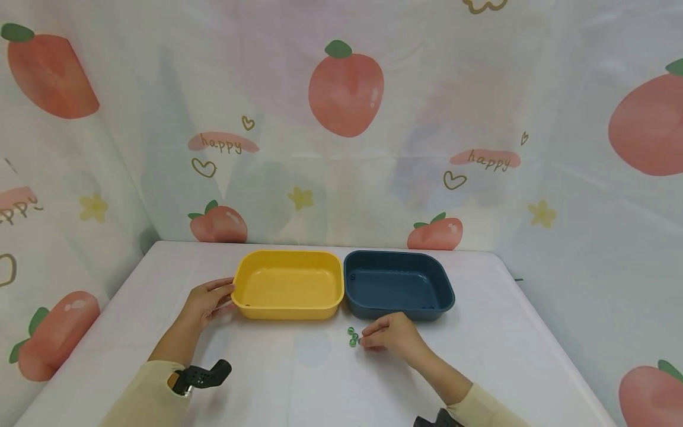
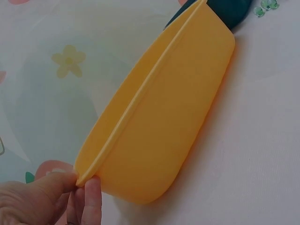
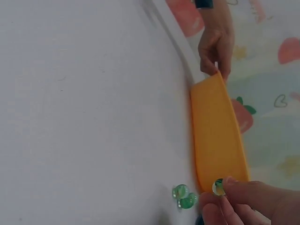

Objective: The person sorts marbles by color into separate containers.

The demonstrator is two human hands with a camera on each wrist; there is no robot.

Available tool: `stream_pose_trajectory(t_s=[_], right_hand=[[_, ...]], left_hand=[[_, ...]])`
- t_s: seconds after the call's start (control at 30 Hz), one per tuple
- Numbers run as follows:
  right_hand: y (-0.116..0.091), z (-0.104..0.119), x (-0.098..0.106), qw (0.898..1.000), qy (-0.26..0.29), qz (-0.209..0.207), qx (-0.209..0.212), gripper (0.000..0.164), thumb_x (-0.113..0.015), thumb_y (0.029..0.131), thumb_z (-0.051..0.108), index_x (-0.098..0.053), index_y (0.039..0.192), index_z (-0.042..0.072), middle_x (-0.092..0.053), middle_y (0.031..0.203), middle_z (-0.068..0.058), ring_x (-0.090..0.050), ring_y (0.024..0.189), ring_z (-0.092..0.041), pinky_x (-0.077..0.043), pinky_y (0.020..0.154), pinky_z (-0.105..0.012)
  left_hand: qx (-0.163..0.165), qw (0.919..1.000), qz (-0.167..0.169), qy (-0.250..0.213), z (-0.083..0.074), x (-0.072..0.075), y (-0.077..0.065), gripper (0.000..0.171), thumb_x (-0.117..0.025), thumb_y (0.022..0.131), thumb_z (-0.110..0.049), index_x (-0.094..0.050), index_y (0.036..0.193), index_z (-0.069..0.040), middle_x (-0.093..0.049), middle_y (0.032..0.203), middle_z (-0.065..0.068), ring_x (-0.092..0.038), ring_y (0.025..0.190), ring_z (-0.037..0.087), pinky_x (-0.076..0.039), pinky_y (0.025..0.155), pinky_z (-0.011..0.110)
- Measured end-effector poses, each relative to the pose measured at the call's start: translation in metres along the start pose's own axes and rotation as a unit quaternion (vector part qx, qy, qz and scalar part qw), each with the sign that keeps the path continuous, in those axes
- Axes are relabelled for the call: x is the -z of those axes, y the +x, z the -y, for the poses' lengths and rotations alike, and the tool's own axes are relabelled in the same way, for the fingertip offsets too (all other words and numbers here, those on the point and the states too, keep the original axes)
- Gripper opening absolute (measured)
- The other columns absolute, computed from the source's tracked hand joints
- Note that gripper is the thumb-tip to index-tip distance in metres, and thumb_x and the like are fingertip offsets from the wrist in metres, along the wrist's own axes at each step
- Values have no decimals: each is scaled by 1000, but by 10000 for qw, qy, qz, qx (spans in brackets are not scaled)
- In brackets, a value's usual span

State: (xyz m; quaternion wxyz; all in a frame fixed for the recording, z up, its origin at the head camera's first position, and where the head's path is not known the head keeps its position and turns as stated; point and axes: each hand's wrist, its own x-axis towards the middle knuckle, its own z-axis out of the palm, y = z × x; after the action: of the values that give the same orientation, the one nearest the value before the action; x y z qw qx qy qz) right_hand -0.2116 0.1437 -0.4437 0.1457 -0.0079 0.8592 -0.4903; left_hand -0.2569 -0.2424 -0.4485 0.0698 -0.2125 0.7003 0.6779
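Note:
My left hand (image 1: pixel 205 301) pinches the left rim of a yellow plastic tub (image 1: pixel 288 286), thumb on one side of the wall and fingers on the other in the left wrist view. Just in front of a dark blue tub (image 1: pixel 397 283), my right hand (image 1: pixel 393 337) holds a clear green glass marble (image 3: pixel 219 186) between thumb and fingertips. A small cluster of similar green marbles (image 1: pixel 353 336) lies on the table right beside those fingertips; the left wrist view also shows the marbles (image 2: pixel 266 5) near its top right.
The two tubs stand side by side on a white-covered table (image 1: pixel 277 373). Small round spots show on the blue tub's floor. Behind and to both sides hangs a pale curtain (image 1: pixel 277 196) printed with peaches. A black camera mount (image 1: pixel 203 375) is strapped to the left wrist.

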Motion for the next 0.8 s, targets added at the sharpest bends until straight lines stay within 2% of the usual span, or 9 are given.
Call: stream_pose_trajectory(t_s=[0.23, 0.57, 0.8], right_hand=[[5, 15, 2, 9996, 272, -61, -2, 19, -81, 77, 4, -75, 93, -4, -75, 83, -12, -74, 75, -20, -62, 69, -31], [15, 31, 1, 9994, 319, -106, -102, 16, -80, 80, 8, -76, 93, -1, -75, 84, -10, -74, 77, -20, -62, 71, -30], [22, 41, -1, 9991, 353, -172, -160, 15, -80, 81, 9, -77, 93, 1, -75, 83, -9, -73, 76, -19, -61, 72, -29]], left_hand=[[-28, 9999, 50, -103, 0, 1, -1, 50, -61, 98, -14, -46, 142, 3, -55, 136, 23, -67, 83, 7, -58, 85, 32], [16, 10000, -1, -91, 1, 1, 1, 50, -63, 97, -15, -48, 142, 2, -66, 117, 11, -65, 75, 3, -59, 82, 31], [25, 10000, -18, -83, 1, 2, 2, 50, -63, 97, -15, -48, 142, 1, -65, 120, 13, -65, 77, 4, -59, 83, 31]])
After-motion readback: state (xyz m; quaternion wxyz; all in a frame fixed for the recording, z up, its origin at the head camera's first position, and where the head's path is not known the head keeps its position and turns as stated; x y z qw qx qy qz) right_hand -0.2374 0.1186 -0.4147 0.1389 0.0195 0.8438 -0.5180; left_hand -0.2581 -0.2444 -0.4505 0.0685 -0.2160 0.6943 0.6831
